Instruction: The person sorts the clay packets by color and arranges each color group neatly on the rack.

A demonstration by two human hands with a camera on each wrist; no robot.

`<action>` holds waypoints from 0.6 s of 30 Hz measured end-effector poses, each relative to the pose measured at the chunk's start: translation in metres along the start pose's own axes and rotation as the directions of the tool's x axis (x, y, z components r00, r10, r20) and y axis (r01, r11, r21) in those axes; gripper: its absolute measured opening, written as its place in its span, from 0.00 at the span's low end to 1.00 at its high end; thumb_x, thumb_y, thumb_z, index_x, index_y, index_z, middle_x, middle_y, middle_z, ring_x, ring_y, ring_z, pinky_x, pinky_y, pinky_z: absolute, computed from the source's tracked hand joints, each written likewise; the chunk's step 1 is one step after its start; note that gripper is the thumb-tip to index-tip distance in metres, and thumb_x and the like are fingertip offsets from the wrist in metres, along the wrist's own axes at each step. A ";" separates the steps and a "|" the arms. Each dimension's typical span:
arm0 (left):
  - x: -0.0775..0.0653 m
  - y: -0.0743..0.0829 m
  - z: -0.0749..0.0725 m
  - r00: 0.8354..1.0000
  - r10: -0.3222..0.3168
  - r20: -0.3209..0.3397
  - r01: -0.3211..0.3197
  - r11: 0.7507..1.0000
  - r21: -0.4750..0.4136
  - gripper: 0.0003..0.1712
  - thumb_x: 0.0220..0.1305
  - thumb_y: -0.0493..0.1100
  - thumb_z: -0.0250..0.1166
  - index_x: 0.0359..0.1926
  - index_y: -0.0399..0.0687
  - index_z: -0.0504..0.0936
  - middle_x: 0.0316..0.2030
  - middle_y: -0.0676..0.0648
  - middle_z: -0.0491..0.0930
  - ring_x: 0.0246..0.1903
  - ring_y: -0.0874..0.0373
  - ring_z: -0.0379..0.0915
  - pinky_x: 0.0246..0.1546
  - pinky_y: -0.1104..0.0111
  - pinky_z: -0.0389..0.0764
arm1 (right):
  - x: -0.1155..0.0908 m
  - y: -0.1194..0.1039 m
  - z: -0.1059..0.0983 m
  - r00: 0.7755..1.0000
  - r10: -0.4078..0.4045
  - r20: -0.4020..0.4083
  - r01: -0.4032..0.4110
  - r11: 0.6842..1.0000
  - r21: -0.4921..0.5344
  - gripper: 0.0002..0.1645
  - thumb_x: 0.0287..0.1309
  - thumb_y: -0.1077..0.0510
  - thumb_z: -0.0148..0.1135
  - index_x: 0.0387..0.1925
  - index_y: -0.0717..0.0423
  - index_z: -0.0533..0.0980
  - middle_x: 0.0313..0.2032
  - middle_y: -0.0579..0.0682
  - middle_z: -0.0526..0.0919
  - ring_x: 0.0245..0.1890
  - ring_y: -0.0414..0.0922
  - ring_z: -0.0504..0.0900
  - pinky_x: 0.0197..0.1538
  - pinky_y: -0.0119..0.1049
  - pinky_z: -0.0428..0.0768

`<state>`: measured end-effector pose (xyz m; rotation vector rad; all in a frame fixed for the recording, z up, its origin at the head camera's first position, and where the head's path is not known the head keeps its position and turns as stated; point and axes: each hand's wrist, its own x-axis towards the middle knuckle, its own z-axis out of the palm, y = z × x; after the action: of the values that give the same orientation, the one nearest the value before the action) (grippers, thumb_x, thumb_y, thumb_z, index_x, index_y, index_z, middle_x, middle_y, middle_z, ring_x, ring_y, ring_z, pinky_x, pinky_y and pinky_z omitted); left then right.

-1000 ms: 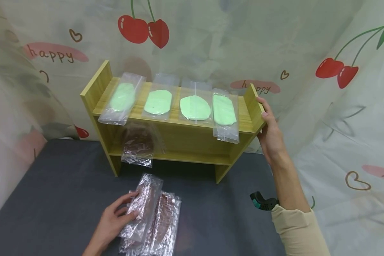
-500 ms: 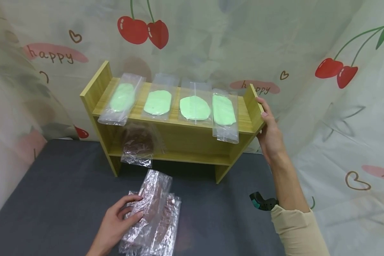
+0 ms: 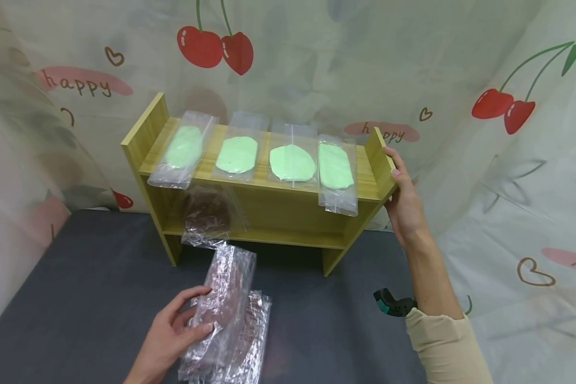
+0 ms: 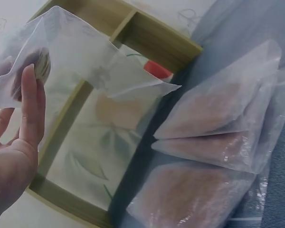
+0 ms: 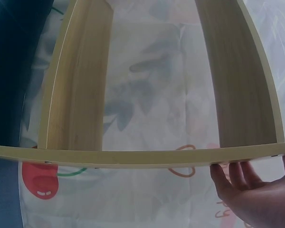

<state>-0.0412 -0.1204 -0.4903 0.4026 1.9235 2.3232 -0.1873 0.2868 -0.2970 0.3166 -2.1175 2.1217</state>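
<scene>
My left hand [image 3: 165,333] pinches a clear plastic bag [image 3: 226,282] with a flat brown piece inside, between thumb and fingers. The bag is tilted up over a pile of similar bags [image 3: 255,333] on the table, and its far end reaches near the front of a small wooden shelf [image 3: 365,168]. In the left wrist view, the held bag [image 4: 80,42] hangs from the fingers. My right hand [image 3: 405,200] grips the shelf's right side panel. In the right wrist view, the right-hand fingers [image 5: 223,180] curl against that panel [image 5: 133,157].
Several clear bags with flat green pieces [image 3: 293,162] lie in a row along the top board. One bag with a brown piece [image 3: 206,213] lies on the lower board, overhanging its front. A dark cloth [image 3: 86,298] covers the table, and a printed curtain [image 3: 317,64] hangs behind.
My left hand has lifted the top brown bag off the pile, and its far end has moved forward toward the shelf. My right hand has stayed on the side panel.
</scene>
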 end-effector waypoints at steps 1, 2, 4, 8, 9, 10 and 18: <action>0.000 0.002 0.000 1.000 0.012 0.004 -0.011 1.000 -0.004 0.35 0.60 0.23 0.65 0.68 0.35 0.66 0.65 0.47 0.68 0.49 0.58 0.79 0.36 0.62 0.84 | 0.000 0.000 0.000 1.000 -0.001 0.000 0.001 1.000 0.000 0.28 0.76 0.49 0.34 0.74 0.38 0.58 0.65 0.51 0.59 0.57 0.47 0.63 0.58 0.48 0.58; 0.001 0.003 0.000 1.000 0.020 0.008 -0.020 1.000 -0.010 0.36 0.60 0.23 0.64 0.69 0.34 0.65 0.65 0.48 0.68 0.49 0.58 0.78 0.36 0.63 0.84 | 0.000 0.000 0.000 1.000 -0.001 0.000 0.001 1.000 -0.002 0.28 0.76 0.49 0.34 0.74 0.38 0.58 0.64 0.51 0.59 0.57 0.47 0.63 0.58 0.48 0.58; 0.002 0.007 -0.001 1.000 0.029 0.011 -0.029 0.999 -0.022 0.37 0.60 0.22 0.63 0.70 0.34 0.64 0.66 0.48 0.67 0.49 0.58 0.78 0.35 0.64 0.84 | 0.000 0.000 0.000 1.000 -0.002 -0.001 0.002 1.000 -0.002 0.28 0.76 0.49 0.34 0.74 0.38 0.58 0.64 0.51 0.59 0.57 0.47 0.62 0.58 0.48 0.58; 0.005 0.018 -0.001 0.999 0.034 0.003 -0.034 0.998 -0.044 0.39 0.59 0.21 0.63 0.70 0.34 0.62 0.67 0.47 0.65 0.46 0.56 0.80 0.33 0.65 0.84 | 0.000 0.000 0.000 1.000 -0.002 0.000 0.002 1.000 -0.001 0.28 0.76 0.49 0.34 0.74 0.38 0.58 0.65 0.52 0.59 0.57 0.47 0.63 0.58 0.48 0.58; 0.006 0.021 -0.002 0.999 0.032 -0.012 -0.032 0.999 -0.040 0.39 0.59 0.21 0.64 0.70 0.35 0.63 0.67 0.47 0.65 0.46 0.56 0.80 0.33 0.65 0.84 | 0.000 0.000 0.000 1.000 -0.001 0.001 0.001 1.000 0.000 0.28 0.76 0.49 0.34 0.74 0.39 0.58 0.65 0.52 0.59 0.57 0.47 0.63 0.58 0.48 0.58; 0.008 0.024 -0.001 0.999 0.030 -0.030 -0.031 0.999 -0.033 0.39 0.59 0.21 0.64 0.70 0.36 0.64 0.67 0.46 0.64 0.45 0.55 0.81 0.32 0.65 0.84 | 0.000 0.000 0.000 1.000 -0.001 0.002 0.001 1.000 -0.001 0.28 0.76 0.49 0.34 0.74 0.39 0.58 0.65 0.52 0.59 0.57 0.47 0.63 0.58 0.48 0.58; 0.019 0.048 -0.009 0.975 0.150 -0.165 -0.152 0.988 0.002 0.38 0.58 0.17 0.62 0.69 0.34 0.64 0.64 0.42 0.64 0.43 0.55 0.82 0.32 0.68 0.83 | 0.000 0.000 0.000 1.000 -0.003 0.004 0.003 1.000 -0.007 0.28 0.76 0.49 0.34 0.74 0.39 0.57 0.65 0.51 0.59 0.57 0.47 0.63 0.58 0.48 0.59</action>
<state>-0.0569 -0.1337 -0.4427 0.3787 2.0180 2.5355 -0.1878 0.2870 -0.2972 0.3226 -2.1250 2.1130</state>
